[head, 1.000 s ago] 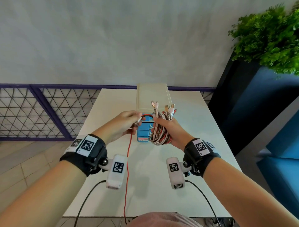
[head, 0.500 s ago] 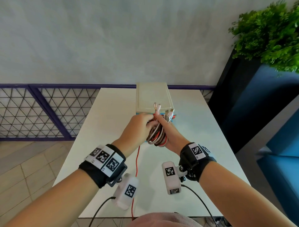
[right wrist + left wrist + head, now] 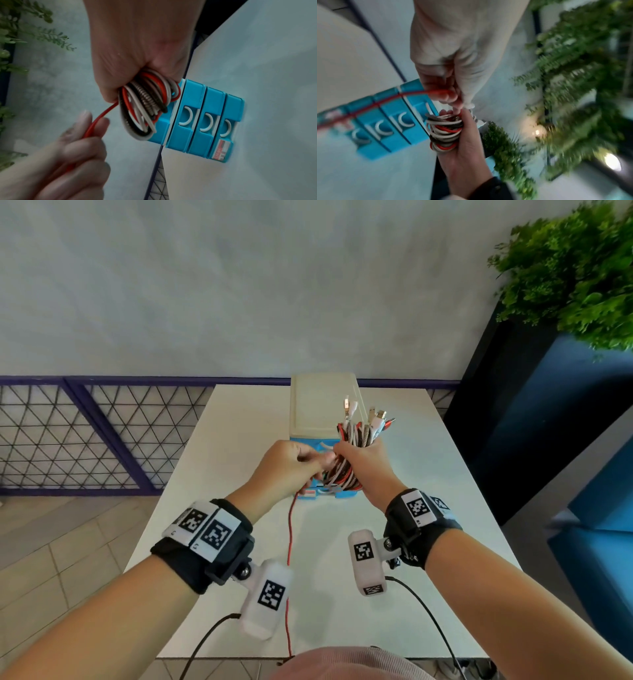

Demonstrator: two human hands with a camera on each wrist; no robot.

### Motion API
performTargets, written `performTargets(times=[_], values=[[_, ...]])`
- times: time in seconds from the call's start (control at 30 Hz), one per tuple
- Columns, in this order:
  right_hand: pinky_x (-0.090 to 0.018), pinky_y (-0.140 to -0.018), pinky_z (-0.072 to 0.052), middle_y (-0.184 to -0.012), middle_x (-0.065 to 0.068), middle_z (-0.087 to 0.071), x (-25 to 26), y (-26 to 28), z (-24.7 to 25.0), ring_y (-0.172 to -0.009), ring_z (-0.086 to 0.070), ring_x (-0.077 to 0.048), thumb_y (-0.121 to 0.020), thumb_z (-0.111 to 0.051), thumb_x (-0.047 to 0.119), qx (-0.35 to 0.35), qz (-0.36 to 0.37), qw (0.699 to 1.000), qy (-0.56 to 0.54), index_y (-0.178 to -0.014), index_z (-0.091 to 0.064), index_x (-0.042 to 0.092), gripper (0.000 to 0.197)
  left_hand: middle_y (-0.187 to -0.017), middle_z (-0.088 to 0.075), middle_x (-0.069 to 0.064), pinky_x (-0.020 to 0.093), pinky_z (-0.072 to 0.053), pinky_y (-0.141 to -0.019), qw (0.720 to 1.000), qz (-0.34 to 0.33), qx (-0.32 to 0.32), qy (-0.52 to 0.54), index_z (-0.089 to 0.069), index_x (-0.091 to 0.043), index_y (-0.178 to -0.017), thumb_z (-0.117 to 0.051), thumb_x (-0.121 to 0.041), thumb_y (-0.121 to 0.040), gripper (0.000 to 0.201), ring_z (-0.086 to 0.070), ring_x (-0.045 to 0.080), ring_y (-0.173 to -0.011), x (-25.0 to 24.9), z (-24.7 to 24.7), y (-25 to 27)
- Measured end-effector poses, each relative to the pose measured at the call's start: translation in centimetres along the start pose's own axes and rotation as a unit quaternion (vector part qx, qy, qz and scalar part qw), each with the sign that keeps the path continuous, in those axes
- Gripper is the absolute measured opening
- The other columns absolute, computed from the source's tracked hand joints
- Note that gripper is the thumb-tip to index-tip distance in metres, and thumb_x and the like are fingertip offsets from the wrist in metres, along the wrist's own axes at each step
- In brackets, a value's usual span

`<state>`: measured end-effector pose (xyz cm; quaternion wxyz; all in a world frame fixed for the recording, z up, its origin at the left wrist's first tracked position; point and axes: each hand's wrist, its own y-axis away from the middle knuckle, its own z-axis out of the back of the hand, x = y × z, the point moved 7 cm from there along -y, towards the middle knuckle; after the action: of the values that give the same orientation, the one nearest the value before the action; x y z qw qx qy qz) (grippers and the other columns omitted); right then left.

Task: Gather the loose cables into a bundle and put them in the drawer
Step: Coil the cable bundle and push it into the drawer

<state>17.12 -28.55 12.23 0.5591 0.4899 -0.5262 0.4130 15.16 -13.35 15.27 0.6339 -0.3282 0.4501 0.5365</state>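
- Gripping the cable bundle [image 3: 346,463] in the right hand [image 3: 364,465], fingers curled tight round coiled white, red and braided loops, just right of centre in the head view.
- Poking up out of the top of that fist: the plug ends [image 3: 366,416], fanning out above the knuckles.
- Pinching the loose red cable [image 3: 290,542] in the left hand [image 3: 291,470], fingers curled, touching the right hand at centre frame.
- Trailing down from that pinch toward the lower edge of the head view, past the near table edge; running the other way into the bundle, as seen at centre of the right wrist view.
- Holding both hands up in front of the drawer unit [image 3: 322,405], hiding most of its blue front.
- Standing on the white table [image 3: 239,440], at upper centre: cream top, blue drawers [image 3: 202,120] with white curved handles.
- Sitting flush and closed, all the drawers showing in the right wrist view; contents hidden, so cannot tell what is inside.
- Carrying a small red-and-white label [image 3: 222,150] on the end drawer, lower right of the right wrist view.
- Filling the upper right corner of the head view: a green plant [image 3: 575,272] in a dark planter.
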Motion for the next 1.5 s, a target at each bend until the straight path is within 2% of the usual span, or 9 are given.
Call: performTargets(times=[0.13,0.3,0.47,0.6,0.83,1.07,1.17,1.27,1.5], values=[[-0.024,-0.048,-0.052,-0.078,-0.013,-0.066,0.7,-1.7,2.1,-0.058,-0.068,-0.014,-0.084,-0.059,0.003,-0.065,0.001,0.996,-0.064,-0.089,-0.057,0.011,0.009,-0.056,-0.036,-0.006,0.017,-0.026,-0.04,0.935,0.143,0.214,0.242,-0.058,-0.014,-0.09,-0.038,-0.03,-0.101,0.028,-0.025,0.007,-0.043,1.5,-3.1,2.1],[-0.035,-0.065,-0.058,-0.075,-0.008,-0.064,2.0,-2.6,2.7,-0.072,-0.072,-0.02,-0.091,-0.057,0.011,0.022,-0.07,0.976,-0.203,-0.088,-0.057,0.007,0.005,-0.062,-0.036,-0.006,0.021,-0.033,-0.057,0.88,0.201,0.428,0.035,-0.058,-0.017,-0.09,-0.035,-0.038,-0.1,0.032,-0.031,0.009,-0.052,5.9,-4.6,4.8],[-0.035,-0.062,-0.059,-0.076,-0.013,-0.069,2.3,-0.1,0.6,-0.067,-0.071,-0.021,-0.091,-0.056,0.01,0.189,-0.115,0.973,-0.066,-0.09,-0.059,0.004,0.007,-0.074,-0.061,-0.002,0.023,-0.04,-0.062,0.934,0.054,0.233,-0.266,-0.071,-0.018,-0.088,-0.057,-0.029,-0.093,0.019,-0.048,0.011,-0.062,4.1,-1.6,-0.4],[-0.041,-0.079,-0.059,-0.084,-0.016,-0.07,1.5,0.4,-0.3,-0.078,-0.071,-0.027,-0.086,-0.063,0.008,0.206,-0.086,0.974,0.033,-0.089,-0.062,0.007,0.004,-0.075,-0.065,-0.008,0.008,-0.036,-0.057,0.968,-0.078,0.019,-0.237,-0.069,-0.017,-0.079,-0.07,-0.023,-0.083,0.007,-0.053,0.004,-0.067,-0.1,0.2,-2.1],[-0.049,-0.089,-0.054,-0.097,-0.022,-0.069,0.8,1.5,-1.2,-0.092,-0.07,-0.033,-0.084,-0.066,0.011,0.257,-0.126,0.958,-0.006,-0.102,-0.062,0.003,0.02,-0.071,-0.061,-0.002,0.017,-0.039,-0.057,0.971,-0.158,-0.098,-0.151,-0.06,-0.009,-0.076,-0.078,-0.019,-0.074,0.021,-0.053,0.008,-0.064,-1.4,0.6,-1.2],[-0.037,-0.075,-0.058,-0.081,-0.015,-0.066,0.4,1.7,-0.5,-0.073,-0.068,-0.022,-0.085,-0.063,0.009,0.237,-0.105,0.961,0.101,-0.089,-0.063,0.005,0.006,-0.06,-0.056,-0.002,0.016,-0.034,-0.043,0.974,-0.021,0.038,-0.223,-0.058,-0.012,-0.076,-0.057,-0.039,-0.091,0.031,-0.049,0.011,-0.051,1.2,1.0,-2.3],[-0.026,-0.055,-0.056,-0.071,-0.012,-0.06,0.9,1.0,1.3,-0.058,-0.062,-0.017,-0.088,-0.058,0.003,0.161,-0.067,0.979,0.109,-0.084,-0.057,0.006,0.005,-0.05,-0.038,-0.008,0.019,-0.029,-0.042,0.985,0.152,0.078,0.011,-0.051,-0.017,-0.072,-0.042,-0.042,-0.098,0.038,-0.03,0.009,-0.042,4.3,2.4,-2.2],[-0.028,-0.061,-0.055,-0.071,-0.008,-0.06,0.8,0.5,2.1,-0.062,-0.062,-0.018,-0.089,-0.061,0.007,0.115,-0.059,0.988,0.086,-0.083,-0.056,0.011,0.009,-0.052,-0.041,-0.008,0.017,-0.037,-0.044,0.929,0.248,0.101,0.255,-0.051,-0.018,-0.079,-0.037,-0.03,-0.102,0.029,-0.035,0.007,-0.043,5.1,2.2,-1.4],[-0.027,-0.06,-0.055,-0.077,-0.008,-0.065,0.1,1.7,-1.5,-0.064,-0.067,-0.017,-0.091,-0.061,0.039,0.173,-0.105,0.978,-0.047,-0.089,-0.061,0.014,0.026,-0.066,-0.07,-0.003,0.018,-0.057,-0.054,0.899,0.256,0.167,0.313,-0.067,-0.011,-0.083,-0.058,-0.021,-0.091,0.016,-0.066,0.006,-0.056,1.4,-2.4,0.2]])
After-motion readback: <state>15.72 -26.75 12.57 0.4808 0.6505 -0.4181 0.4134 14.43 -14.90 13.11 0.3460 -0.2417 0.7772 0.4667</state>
